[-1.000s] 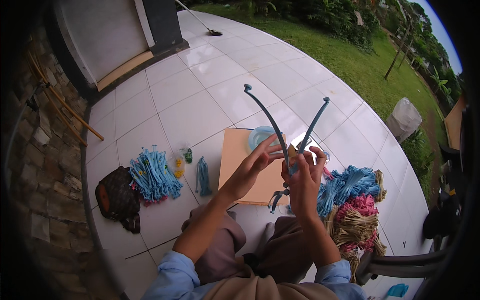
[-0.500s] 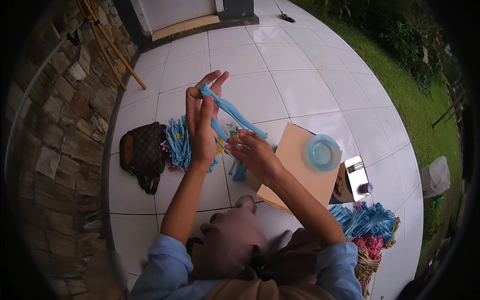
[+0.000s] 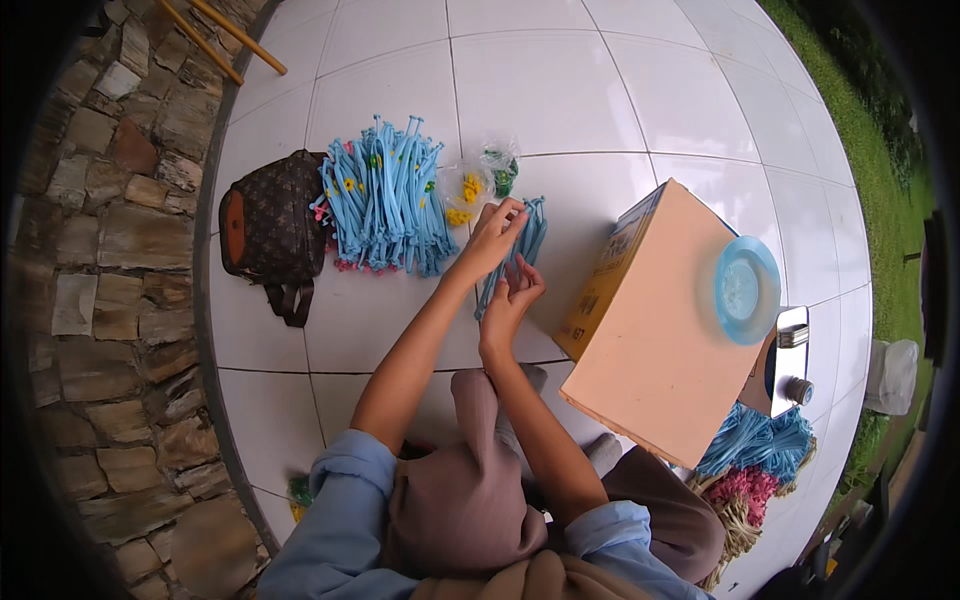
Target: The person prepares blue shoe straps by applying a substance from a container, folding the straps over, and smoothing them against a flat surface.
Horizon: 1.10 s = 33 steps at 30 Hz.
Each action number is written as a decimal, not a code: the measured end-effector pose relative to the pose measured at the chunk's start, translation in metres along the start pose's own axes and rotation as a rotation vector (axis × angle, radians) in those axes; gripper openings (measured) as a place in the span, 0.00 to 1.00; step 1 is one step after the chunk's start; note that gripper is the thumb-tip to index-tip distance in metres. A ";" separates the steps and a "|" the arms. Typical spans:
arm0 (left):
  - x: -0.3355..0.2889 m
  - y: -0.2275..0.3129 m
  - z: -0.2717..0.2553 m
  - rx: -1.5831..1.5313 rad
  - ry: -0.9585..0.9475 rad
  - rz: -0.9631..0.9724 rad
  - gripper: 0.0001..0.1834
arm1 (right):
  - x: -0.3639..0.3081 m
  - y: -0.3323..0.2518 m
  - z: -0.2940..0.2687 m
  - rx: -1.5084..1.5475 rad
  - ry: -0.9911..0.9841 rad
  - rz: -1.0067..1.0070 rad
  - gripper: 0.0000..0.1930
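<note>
A small bunch of light blue knotted fabric strips [image 3: 534, 236] lies on the tiles in front of me. My left hand [image 3: 490, 242] is at its far end, the fingers pressed together on a blue strip. Just nearer, my right hand [image 3: 513, 305] rests beside the same bunch, its fingers loosely bent and apart, with nothing plainly in them. A large pile of blue strips [image 3: 390, 205] with small yellow and green flower pieces lies to the left. Beyond my hands are clear plastic bags of yellow pieces [image 3: 470, 188] and green pieces [image 3: 503, 175].
A cardboard box [image 3: 650, 330] stands at right, bearing a blue bowl [image 3: 745, 290]. Beside it lies a pale tray [image 3: 788, 362] with metal items. Bundles of blue, pink and beige strips [image 3: 745, 490] sit nearer. A brown backpack [image 3: 272, 225] stands by the stone wall [image 3: 135, 290].
Both hands have come down from mid-air, where a blue strip was stretched between them, to the small bunch on the floor. The view has tilted downward.
</note>
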State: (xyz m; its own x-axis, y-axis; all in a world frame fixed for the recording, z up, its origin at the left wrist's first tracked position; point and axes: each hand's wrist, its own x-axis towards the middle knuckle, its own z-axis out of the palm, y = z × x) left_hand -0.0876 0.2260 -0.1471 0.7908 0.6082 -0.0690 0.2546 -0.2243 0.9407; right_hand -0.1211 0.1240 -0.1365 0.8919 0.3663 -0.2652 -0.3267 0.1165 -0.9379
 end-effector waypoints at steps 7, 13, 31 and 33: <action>-0.002 -0.037 0.025 0.223 -0.060 -0.082 0.20 | 0.035 0.042 -0.023 -0.039 0.043 0.058 0.22; -0.032 -0.006 0.006 0.013 0.301 0.025 0.18 | 0.015 0.001 -0.012 0.125 -0.028 0.154 0.21; -0.093 0.375 0.156 -0.757 -0.511 0.111 0.10 | -0.022 -0.383 -0.249 0.123 -0.012 -0.394 0.19; -0.125 0.359 0.224 -0.685 -0.663 0.005 0.11 | -0.032 -0.361 -0.334 0.136 0.175 -0.430 0.19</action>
State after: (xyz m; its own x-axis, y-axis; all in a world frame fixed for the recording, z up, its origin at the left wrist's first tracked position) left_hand 0.0295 -0.1013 0.1253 0.9991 0.0061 -0.0408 0.0350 0.3970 0.9172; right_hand 0.0727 -0.2382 0.1357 0.9905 0.0987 0.0960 0.0561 0.3477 -0.9359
